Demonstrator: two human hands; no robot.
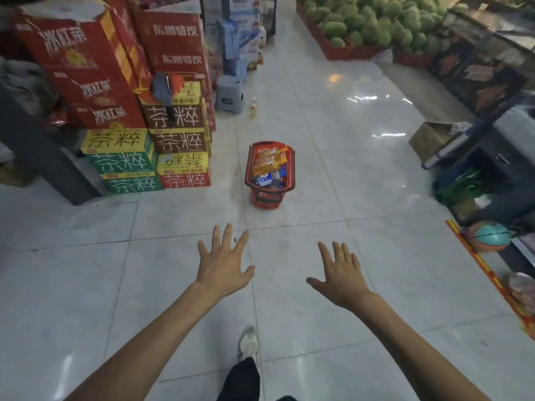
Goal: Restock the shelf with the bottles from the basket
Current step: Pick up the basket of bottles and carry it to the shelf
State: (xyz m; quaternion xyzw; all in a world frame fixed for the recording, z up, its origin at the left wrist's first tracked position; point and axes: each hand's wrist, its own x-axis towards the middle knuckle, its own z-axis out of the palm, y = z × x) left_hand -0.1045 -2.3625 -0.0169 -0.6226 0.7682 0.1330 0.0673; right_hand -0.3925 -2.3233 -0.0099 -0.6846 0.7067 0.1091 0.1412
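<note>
The basket (266, 201) is red mesh with a black rim. Inside it show orange-and-yellow packs (269, 160) and blue-and-white packs (266, 179). The floor (347, 169) is glossy pale grey tile crossed by thin dark joints. At far left the tall cartons (86, 68) are red with white characters. The lower cartons (179, 140) alternate yellow, brown, green and red, with white or brown characters. The stool (230, 94) is grey. Far right, the watermelons (362, 24) are green, in red crates (338, 52). The ball (490, 237) at right is teal and orange. The near shoe (247, 342) is white and grey, the trouser leg (243, 380) black.
</note>
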